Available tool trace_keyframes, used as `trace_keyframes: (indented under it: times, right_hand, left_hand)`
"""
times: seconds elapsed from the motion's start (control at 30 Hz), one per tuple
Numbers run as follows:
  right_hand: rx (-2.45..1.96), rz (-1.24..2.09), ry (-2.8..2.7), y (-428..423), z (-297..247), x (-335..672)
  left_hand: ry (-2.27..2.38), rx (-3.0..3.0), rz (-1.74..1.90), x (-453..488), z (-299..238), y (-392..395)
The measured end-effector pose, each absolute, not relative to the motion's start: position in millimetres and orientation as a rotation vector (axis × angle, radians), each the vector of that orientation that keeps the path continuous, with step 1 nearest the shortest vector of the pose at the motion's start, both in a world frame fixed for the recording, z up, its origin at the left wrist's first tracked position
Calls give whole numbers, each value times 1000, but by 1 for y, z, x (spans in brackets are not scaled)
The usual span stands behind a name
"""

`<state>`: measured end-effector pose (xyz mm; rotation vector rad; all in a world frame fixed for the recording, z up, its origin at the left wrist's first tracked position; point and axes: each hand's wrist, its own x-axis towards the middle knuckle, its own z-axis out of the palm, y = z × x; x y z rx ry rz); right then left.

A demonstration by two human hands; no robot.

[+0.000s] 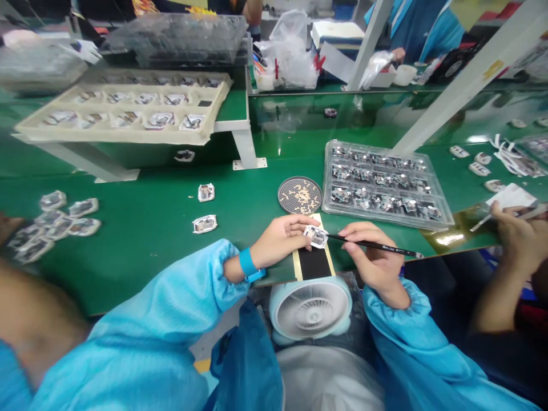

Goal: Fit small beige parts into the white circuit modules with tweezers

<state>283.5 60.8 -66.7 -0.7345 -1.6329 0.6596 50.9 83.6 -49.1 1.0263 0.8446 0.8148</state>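
Observation:
Between the fingers and thumb of my left hand [285,237] is a small white-framed device housing [317,236] with grey parts inside. My right hand [372,257] pinches a thin black pen-like tool [385,247], its left tip touching or just beside the housing's right edge. Under both lies a black pad [315,264] with yellowish borders at the table's front edge. Just beyond my hands sits a round dark dish [299,195] with many tiny beige pieces. Two similar housings, one nearer [205,224] and one farther [206,192], rest left of my left hand.
A clear tray [389,182] of small electronic parts lies behind my right hand. At the left, a cream tray [124,108] of housings stands on a raised shelf, near a housing pile [57,224]. A co-worker's hand [520,234] is at right. A small fan [311,311] faces up below the edge.

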Motion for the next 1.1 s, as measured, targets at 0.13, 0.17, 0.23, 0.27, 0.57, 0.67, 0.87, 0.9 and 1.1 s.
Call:
trace_keyframes:
  times: [0.13,0.17,0.23,0.27,0.57,0.67,0.87,0.9,1.1]
  right_hand:
    - [-747,629,-1674,61,-68,284]
    - [-751,627,-1684,61,-68,285]
    - [-760,630,-1702,62,-67,285]
    - [-765,629,-1705,62,-67,285]
    - [-807,602,-1523,60,-77,275]
    - [-846,673,-1404,58,-80,270]
    - [-767,507,-1827,62,-62,284]
    - [-745,491,-1876,63,-59,287]
    - [-675,499,-1897,67,-56,294]
  left_hand:
    - [863,1008,806,53,-47,82]
    - [865,1003,801,53,-47,82]
    - [862,994,794,53,-46,81]
    - [858,991,793,53,-46,81]
    - [792,953,775,53,-49,82]
    - [782,901,760,53,-47,82]
    - [812,905,774,53,-47,83]
    - [811,914,780,53,-48,83]
    - [808,947,776,52,-51,84]
